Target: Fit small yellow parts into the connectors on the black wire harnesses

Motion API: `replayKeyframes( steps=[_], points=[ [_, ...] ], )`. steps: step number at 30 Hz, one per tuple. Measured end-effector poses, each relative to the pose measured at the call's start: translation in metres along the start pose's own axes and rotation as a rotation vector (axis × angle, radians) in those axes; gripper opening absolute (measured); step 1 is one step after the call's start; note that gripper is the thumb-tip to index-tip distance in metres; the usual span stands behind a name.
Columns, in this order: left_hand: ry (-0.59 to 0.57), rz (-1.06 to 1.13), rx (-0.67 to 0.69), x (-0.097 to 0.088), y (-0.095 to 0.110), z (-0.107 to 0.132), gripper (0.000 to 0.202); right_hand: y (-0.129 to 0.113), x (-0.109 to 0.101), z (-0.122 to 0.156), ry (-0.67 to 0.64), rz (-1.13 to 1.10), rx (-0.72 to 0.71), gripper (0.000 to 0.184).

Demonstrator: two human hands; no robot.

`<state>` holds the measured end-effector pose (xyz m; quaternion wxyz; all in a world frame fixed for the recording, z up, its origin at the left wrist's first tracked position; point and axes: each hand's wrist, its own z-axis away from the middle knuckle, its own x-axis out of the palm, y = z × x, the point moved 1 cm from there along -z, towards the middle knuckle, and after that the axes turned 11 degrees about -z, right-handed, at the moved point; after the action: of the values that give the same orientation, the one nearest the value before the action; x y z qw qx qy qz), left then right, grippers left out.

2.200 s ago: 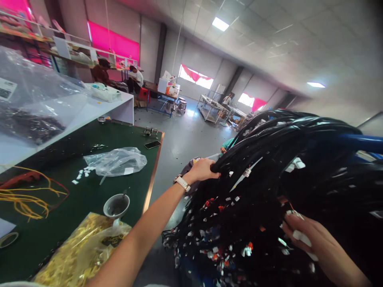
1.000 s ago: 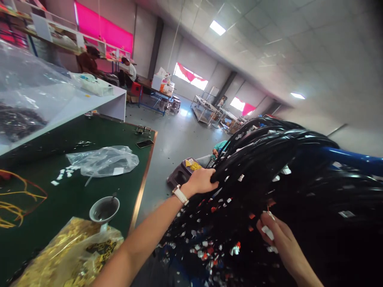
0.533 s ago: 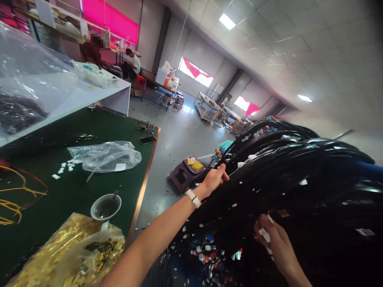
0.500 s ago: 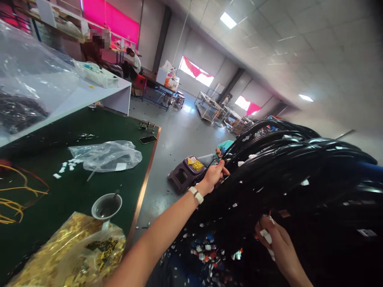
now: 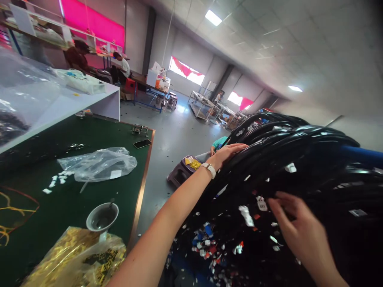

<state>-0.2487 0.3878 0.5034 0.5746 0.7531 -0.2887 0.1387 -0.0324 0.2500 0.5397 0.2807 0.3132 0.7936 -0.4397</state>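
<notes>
A big mass of black cable bundles hangs over a blue bar, its lower ends carrying several small white, red and blue connectors. My left hand, with a white watch on the wrist, lies flat and open on the upper left of the bundles. My right hand reaches into the lower cables with its fingers apart, nothing visibly in it, fingertips near a white connector.
A green-topped table on the left holds a clear plastic bag, a small bowl, a bag of gold parts, white bits and a phone. A purple stool stands on the floor. People sit at far benches.
My left hand has let go of the cables and slid up to lie flat on top. My right hand has opened from its pinch on white connectors and moved right.
</notes>
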Motion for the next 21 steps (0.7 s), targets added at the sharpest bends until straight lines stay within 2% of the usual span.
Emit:
replayKeyframes(
  steps=[2, 4, 6, 8, 9, 11, 13, 15, 18, 21],
  points=[
    [0.099, -0.092, 0.064, 0.002, 0.005, 0.001, 0.013, -0.029, -0.008, -0.012, 0.144, 0.06, -0.201, 0.032],
    [0.226, -0.19, 0.174, 0.005, 0.01, 0.004, 0.016, -0.065, -0.009, -0.03, 0.189, 0.017, -0.458, 0.017],
    [0.321, -0.291, 0.312, 0.007, 0.016, 0.007, 0.018, -0.1, -0.002, -0.056, 0.153, 0.067, -0.672, 0.016],
    [0.349, -0.374, 0.429, 0.007, 0.021, 0.01, 0.02, -0.126, 0.009, -0.087, 0.09, 0.232, -0.747, 0.021],
    [0.342, -0.383, 0.449, 0.007, 0.023, 0.011, 0.021, -0.135, 0.015, -0.104, 0.054, 0.327, -0.724, 0.025],
    [0.306, -0.288, 0.377, 0.006, 0.022, 0.013, 0.027, -0.144, 0.029, -0.134, -0.108, 0.563, -0.597, 0.03],
    [0.28, -0.136, 0.266, 0.005, 0.016, 0.016, 0.033, -0.143, 0.041, -0.159, -0.288, 0.79, -0.384, 0.029],
    [0.268, -0.033, 0.21, 0.006, 0.009, 0.02, 0.035, -0.138, 0.053, -0.176, -0.425, 0.882, -0.264, 0.032],
    [0.267, 0.019, 0.197, 0.011, -0.002, 0.028, 0.03, -0.127, 0.068, -0.194, -0.55, 0.897, -0.266, 0.034],
    [0.312, 0.042, 0.208, 0.018, -0.007, 0.035, 0.029, -0.117, 0.079, -0.203, -0.706, 0.8, -0.334, 0.033]
  ],
)
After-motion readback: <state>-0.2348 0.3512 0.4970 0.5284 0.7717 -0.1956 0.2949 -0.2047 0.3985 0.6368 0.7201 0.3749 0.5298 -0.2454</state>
